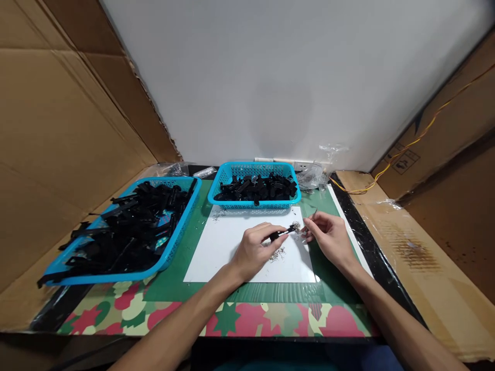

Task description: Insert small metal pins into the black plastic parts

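My left hand pinches a small black plastic part between thumb and fingers, above a white sheet. Close to its right is my right hand, its fingers closed on a thin metal tool, probably tweezers, whose far end points up and away. Between the hands lies a small heap of fine metal pieces that look like tiny springs. More such springs are scattered beneath my left hand. The tool's working tip is too small to make out.
A blue basket of short black parts stands behind the sheet. To the left, a larger blue basket is heaped with long black parts, some overhanging its rim. Cardboard walls flank the table. A yellow-red wire runs along the right.
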Demonstrator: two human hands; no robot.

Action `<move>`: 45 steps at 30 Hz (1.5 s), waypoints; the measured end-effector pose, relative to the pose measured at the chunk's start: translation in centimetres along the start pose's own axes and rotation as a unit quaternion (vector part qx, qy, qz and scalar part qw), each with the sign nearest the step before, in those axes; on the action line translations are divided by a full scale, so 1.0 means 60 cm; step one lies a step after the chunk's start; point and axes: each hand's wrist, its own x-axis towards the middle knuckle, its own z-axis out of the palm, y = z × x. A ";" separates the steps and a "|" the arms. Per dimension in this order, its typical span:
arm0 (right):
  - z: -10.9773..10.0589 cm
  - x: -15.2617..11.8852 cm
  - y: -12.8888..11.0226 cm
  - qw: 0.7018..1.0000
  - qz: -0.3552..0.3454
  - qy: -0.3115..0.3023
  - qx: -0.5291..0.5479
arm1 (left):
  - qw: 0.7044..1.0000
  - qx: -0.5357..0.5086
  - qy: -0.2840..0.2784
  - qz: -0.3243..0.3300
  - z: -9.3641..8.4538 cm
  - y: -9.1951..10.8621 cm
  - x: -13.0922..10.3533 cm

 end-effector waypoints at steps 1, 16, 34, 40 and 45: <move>-0.004 0.002 -0.002 0.999 -0.015 -0.007 -0.031 | 1.000 -0.009 0.017 -0.023 -0.002 0.002 0.001; -0.013 0.001 0.004 0.960 -0.030 -0.183 -0.212 | 0.994 -0.050 -0.008 -0.100 -0.008 0.004 0.006; -0.017 -0.001 -0.003 0.959 -0.021 -0.195 -0.202 | 0.993 -0.045 0.012 -0.104 -0.008 0.000 0.009; 0.001 -0.015 -0.020 0.948 -0.070 -0.232 -0.207 | 0.994 -0.037 0.020 -0.105 -0.008 -0.001 0.010; 0.016 -0.020 -0.016 0.941 -0.081 -0.238 -0.227 | 0.994 -0.041 0.015 -0.104 -0.007 0.001 0.009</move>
